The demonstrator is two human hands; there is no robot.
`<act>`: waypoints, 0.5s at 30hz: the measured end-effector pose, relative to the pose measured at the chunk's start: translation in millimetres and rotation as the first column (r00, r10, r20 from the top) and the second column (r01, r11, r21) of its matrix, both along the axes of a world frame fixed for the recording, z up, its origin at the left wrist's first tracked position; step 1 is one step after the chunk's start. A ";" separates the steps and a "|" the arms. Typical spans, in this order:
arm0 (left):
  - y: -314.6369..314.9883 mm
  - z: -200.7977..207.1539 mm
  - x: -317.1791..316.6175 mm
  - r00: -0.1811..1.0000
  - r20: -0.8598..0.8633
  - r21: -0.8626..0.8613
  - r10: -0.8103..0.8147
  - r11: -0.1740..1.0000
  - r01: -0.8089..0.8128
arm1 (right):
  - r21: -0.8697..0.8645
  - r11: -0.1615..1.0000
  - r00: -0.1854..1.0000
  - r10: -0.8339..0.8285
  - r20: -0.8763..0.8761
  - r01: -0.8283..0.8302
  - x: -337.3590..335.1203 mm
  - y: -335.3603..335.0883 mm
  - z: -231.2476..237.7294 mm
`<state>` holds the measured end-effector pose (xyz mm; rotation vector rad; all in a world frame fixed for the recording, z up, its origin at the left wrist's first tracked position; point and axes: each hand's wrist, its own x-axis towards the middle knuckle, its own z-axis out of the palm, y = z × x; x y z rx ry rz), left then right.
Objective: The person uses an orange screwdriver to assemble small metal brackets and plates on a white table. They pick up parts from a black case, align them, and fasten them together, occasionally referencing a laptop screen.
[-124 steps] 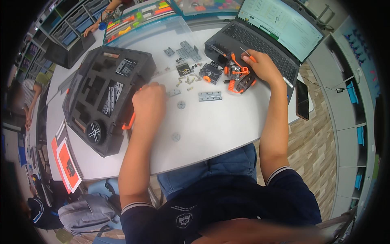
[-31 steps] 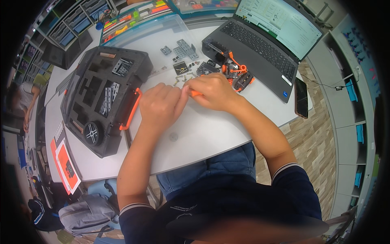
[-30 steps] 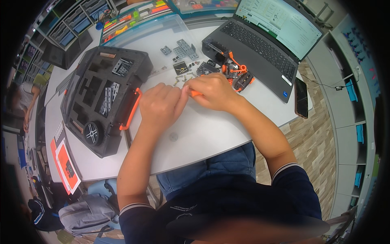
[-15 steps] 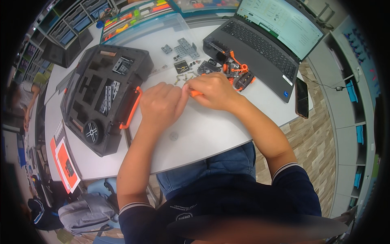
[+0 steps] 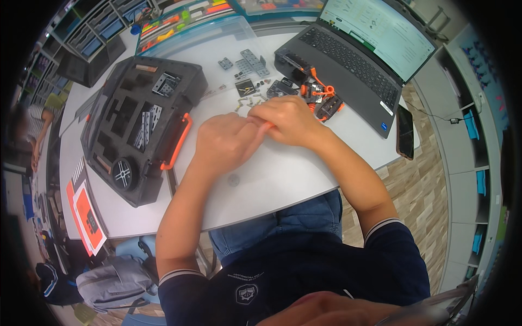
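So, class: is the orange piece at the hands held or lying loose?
Held. The orange piece peeks out from the curled right hand, close against the left hand; the rest of it is hidden.

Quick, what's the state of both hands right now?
Left hand: curled closed; anything held is hidden.
Right hand: closed, holding an orange piece, mostly hidden.

Floor (image 5: 416, 201): we see brown and pale wood pattern
Cabinets (image 5: 465, 198): pale, along our right side
Table (image 5: 272, 182): white, before us

Tool handle (image 5: 268, 125) plastic — plates (image 5: 250, 61) metal — tabletop (image 5: 272, 179) smooth
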<state>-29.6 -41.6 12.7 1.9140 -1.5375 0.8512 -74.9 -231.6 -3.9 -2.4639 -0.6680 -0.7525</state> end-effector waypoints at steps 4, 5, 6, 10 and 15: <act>-2.6 -3.3 -2.2 0.995 -0.090 0.091 0.053 0.995 -0.045 | 0.022 0.999 0.993 -0.040 0.114 0.038 0.7 -3.9 2.3; -3.3 -4.4 -2.2 0.988 -0.129 0.137 0.082 0.988 -0.064 | 0.043 0.997 0.986 -0.077 0.148 0.071 1.9 -4.3 2.6; -3.8 -5.5 -2.0 0.988 -0.128 0.150 0.085 0.987 -0.066 | 0.065 0.993 0.977 -0.113 0.181 0.103 2.9 -4.6 2.5; -0.9 -5.9 0.0 0.987 -0.111 0.172 0.117 0.980 -0.097 | 0.073 0.982 0.960 -0.187 0.206 0.175 6.1 -4.3 2.7; 0.1 -3.4 -0.5 0.985 -0.098 0.137 0.142 0.982 -0.128 | 0.108 0.976 0.957 -0.208 0.201 0.189 5.4 -3.4 4.2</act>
